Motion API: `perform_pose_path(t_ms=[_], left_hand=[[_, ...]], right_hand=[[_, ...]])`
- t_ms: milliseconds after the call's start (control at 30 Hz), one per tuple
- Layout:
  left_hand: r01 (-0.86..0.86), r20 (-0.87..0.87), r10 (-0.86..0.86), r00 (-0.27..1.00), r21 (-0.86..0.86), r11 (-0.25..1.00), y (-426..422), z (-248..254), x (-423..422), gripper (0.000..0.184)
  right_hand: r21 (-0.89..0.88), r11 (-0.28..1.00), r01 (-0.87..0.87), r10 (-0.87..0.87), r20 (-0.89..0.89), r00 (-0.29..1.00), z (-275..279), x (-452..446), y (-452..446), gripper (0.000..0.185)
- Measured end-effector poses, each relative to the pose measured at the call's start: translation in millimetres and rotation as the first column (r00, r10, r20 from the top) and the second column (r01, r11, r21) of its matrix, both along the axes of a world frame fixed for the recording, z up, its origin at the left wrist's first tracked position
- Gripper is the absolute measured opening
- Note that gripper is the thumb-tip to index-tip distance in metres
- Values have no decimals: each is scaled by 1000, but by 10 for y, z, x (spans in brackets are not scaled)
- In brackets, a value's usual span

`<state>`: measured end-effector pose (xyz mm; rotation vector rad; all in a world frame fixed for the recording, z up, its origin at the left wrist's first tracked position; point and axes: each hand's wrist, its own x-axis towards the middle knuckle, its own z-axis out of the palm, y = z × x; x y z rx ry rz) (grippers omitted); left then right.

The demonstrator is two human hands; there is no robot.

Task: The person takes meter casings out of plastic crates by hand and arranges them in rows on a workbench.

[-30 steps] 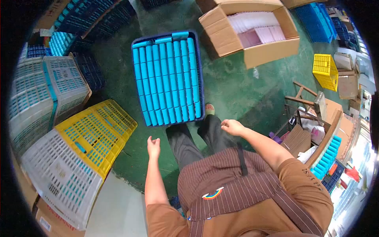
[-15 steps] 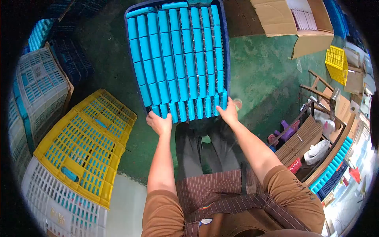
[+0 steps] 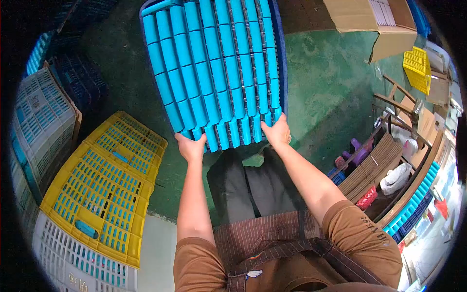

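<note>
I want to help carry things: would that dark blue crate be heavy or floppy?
The dark blue crate would probably feel heavy, since rows of blue pieces fill it. It seems stiff, not floppy, given its boxy shape. The pieces might slide if it tilted, as no lid covers them.

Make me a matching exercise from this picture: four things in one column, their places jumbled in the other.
Things
1. left hand
2. right hand
3. central blue pieces
4. open cardboard box

Places
A. top right of the picture
B. near left corner of the dark blue crate
C. in rows inside that crate
D. that crate's near right corner

Pairs: 1-B; 2-D; 3-C; 4-A
</note>
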<state>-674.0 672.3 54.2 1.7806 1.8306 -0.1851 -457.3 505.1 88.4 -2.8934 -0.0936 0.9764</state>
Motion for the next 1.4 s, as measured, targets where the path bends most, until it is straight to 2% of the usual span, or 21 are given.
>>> perform_pose_path(t_ms=[67,167,300,400,500,667,800,933,1033,1067,1100,1167,1300,1333,1367,1400], left_hand=[[-19,37,20,999,-16,1000,9,18,7,85],[32,-58,-33,998,-22,999,24,59,3,84],[9,-3,-9,1000,52,999,-31,216,-9,85],[-26,-8,27,1000,29,999,-37,477,4,85],[-16,25,14,1000,76,997,-90,751,-22,85],[-14,75,4,997,135,991,-130,1349,-59,88],[4,126,-30,992,204,979,-130,2019,13,90],[97,239,-190,952,353,930,-128,2819,332,84],[166,265,-315,911,464,870,-291,3484,687,79],[178,274,-343,899,486,856,-405,3719,761,78],[174,317,-363,876,494,852,-440,3690,776,78],[243,278,-486,829,604,759,-809,4249,956,76],[301,392,-717,576,714,632,-1582,4951,1743,79],[306,418,-724,548,706,639,-1664,5082,1689,80],[336,435,-750,498,701,629,-2015,5316,1862,81],[360,472,-769,431,692,626,-2377,5519,2030,82]], right_hand=[[43,999,-3,1,43,999,-67,-16,-73,77],[31,999,-7,7,6,1000,-6,41,-69,75],[125,992,-12,4,68,998,2,-22,-191,74],[170,985,-13,3,58,998,156,-32,-246,75],[187,982,8,-23,77,997,435,-76,-266,76],[291,955,-63,11,175,985,847,-200,-450,81],[344,939,21,-88,181,979,1509,-186,-449,81],[406,913,41,-175,299,938,2359,39,-554,78],[596,792,131,-355,275,894,2936,179,-873,78],[631,764,133,-401,304,864,3126,165,-1036,78],[651,751,111,-437,365,822,3148,94,-1121,78],[750,655,94,-548,386,742,3691,82,-1600,78],[802,588,102,-733,476,487,4562,225,-2688,81],[812,576,94,-743,472,473,4680,145,-2761,81],[826,541,159,-782,425,455,4905,172,-3143,82],[821,540,182,-810,449,377,5073,137,-3527,80]])
